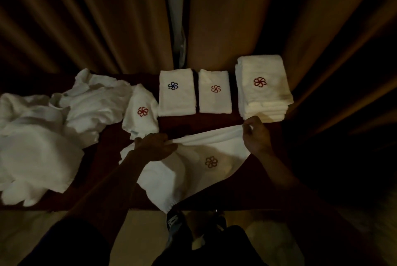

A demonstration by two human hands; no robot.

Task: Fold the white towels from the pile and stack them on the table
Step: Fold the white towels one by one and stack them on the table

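A white towel (193, 171) with a brown flower logo lies spread across the near part of the dark red table (214, 120); its lower corner hangs over the front edge. My left hand (153, 147) grips its far left edge. My right hand (255, 134) pinches its far right corner, lifted a little. A loose pile of white towels (53, 126) covers the table's left side. At the back stand a folded towel with a blue logo (176, 93), a folded one with a red logo (214, 93), and a tall stack of folded towels (263, 89).
A crumpled towel with a red logo (141, 113) lies at the pile's right end, beside the blue-logo towel. Brown curtains (107, 18) hang right behind the table. Below the front edge I see the floor and my shoes (178, 222).
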